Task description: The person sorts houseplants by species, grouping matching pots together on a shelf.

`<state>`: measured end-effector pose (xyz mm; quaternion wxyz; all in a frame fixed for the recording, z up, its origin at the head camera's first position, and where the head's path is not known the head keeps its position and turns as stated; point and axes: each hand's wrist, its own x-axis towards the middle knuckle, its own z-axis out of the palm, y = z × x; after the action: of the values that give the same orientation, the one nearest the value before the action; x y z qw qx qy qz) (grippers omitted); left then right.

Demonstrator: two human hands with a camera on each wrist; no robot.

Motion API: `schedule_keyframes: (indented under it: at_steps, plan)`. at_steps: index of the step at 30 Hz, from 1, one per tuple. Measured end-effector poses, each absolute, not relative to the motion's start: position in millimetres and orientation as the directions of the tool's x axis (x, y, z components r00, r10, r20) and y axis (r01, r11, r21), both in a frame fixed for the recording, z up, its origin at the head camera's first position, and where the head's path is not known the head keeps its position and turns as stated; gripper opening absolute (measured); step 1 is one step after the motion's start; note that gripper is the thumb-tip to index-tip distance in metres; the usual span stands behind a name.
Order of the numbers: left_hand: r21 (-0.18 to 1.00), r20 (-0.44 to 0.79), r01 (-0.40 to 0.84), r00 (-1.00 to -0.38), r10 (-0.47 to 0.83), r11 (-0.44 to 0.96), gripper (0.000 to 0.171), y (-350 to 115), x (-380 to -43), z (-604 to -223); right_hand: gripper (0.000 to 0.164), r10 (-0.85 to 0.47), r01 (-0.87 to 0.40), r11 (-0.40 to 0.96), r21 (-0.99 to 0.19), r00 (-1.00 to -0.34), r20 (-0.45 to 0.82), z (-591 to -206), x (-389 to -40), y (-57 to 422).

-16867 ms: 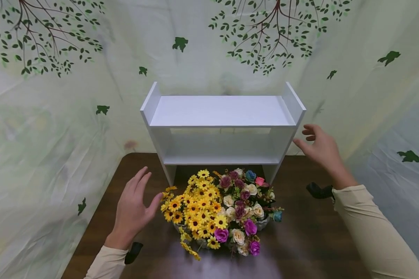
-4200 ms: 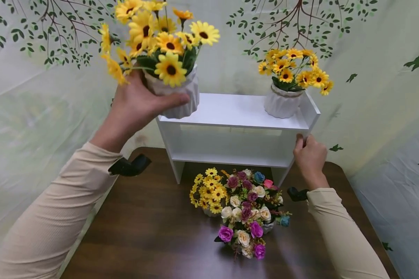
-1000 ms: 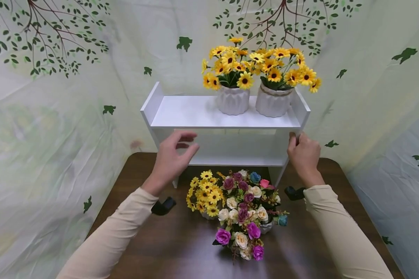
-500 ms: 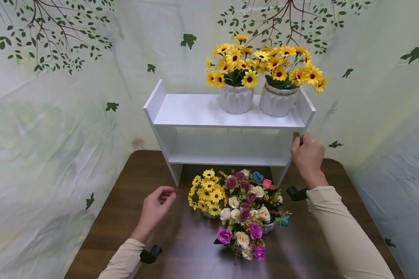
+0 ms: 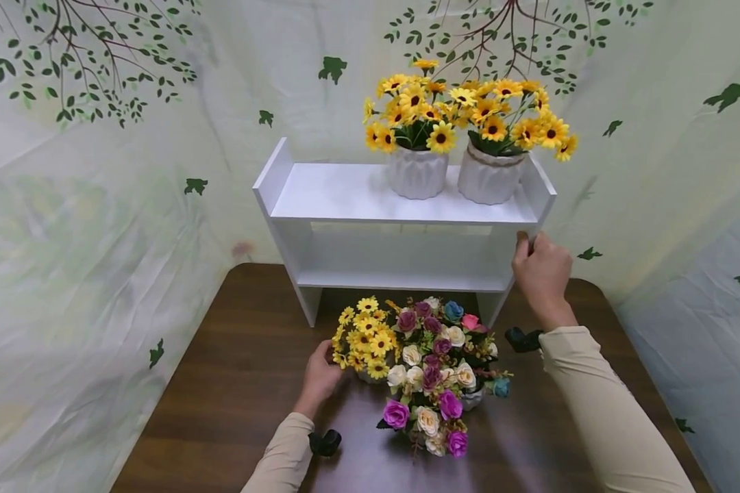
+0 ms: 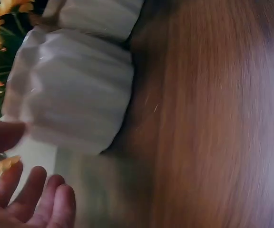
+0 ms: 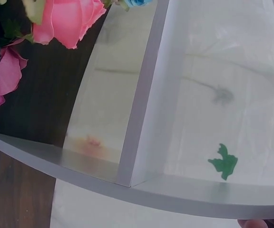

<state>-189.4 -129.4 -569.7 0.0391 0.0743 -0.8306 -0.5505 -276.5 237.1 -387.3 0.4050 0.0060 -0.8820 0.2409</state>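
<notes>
My left hand [image 5: 321,375] is at the left side of a pot of small yellow daisies standing on the table [image 5: 222,411]. In the left wrist view its fingers [image 6: 63,202] are spread, with the thumb tip right at the white fluted pot [image 6: 70,90]. The daisies [image 5: 366,339] partly cover the fingertips in the head view. My right hand [image 5: 544,277] grips the edge of the right side panel of a white shelf [image 5: 401,282]. Two white pots of yellow sunflowers, one at the middle [image 5: 418,174] and one at the right [image 5: 492,179], stand upright on the top board.
Mixed roses [image 5: 432,380], cream, purple and mauve, crowd against the daisies' right side. A second white pot [image 6: 99,16] stands close behind the first in the left wrist view. A pale cloth [image 5: 99,274] printed with leaves hangs behind the table.
The left hand has come down from the shelf front and moved right to the daisy pot. Earlier it carried a sunflower pot, which now stands on the top board. The right hand has stayed.
</notes>
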Motion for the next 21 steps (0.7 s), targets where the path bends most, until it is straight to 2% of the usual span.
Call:
schedule_keyframes:
  at_steps: [4,6,10,15,18,21]
  plan:
    - [0.940,-0.010,-0.069,-0.985,-0.175,0.335,0.059,-118.3,-191.0,-579.7,0.046,0.193,-0.199,0.879,-0.433,-0.682,0.706,-387.3,-275.6,237.2]
    - [0.931,-0.014,-0.069,-0.988,-0.154,0.358,0.064,-115.0,-189.5,-582.2,0.046,0.192,-0.198,0.881,-0.430,-0.681,0.706,-386.9,-275.5,237.9]
    - [0.908,0.010,-0.013,-0.999,-0.053,0.419,0.065,-111.0,-186.2,-583.3,0.045,0.188,-0.199,0.883,-0.426,-0.682,0.707,-386.4,-277.0,239.2]
    - [0.911,0.037,0.085,-0.992,0.125,0.405,0.067,-106.5,-188.4,-582.2,0.044,0.196,-0.190,0.879,-0.436,-0.692,0.695,-387.2,-277.7,239.3]
    - [0.869,0.045,0.127,-0.983,0.180,0.479,0.067,-103.6,-188.9,-584.7,0.043,0.202,-0.186,0.878,-0.441,-0.692,0.693,-388.1,-277.0,238.1]
    - [0.800,0.084,0.169,-0.982,0.171,0.576,0.069,-101.7,-187.5,-587.6,0.043,0.197,-0.191,0.878,-0.439,-0.693,0.694,-388.6,-276.5,236.1]
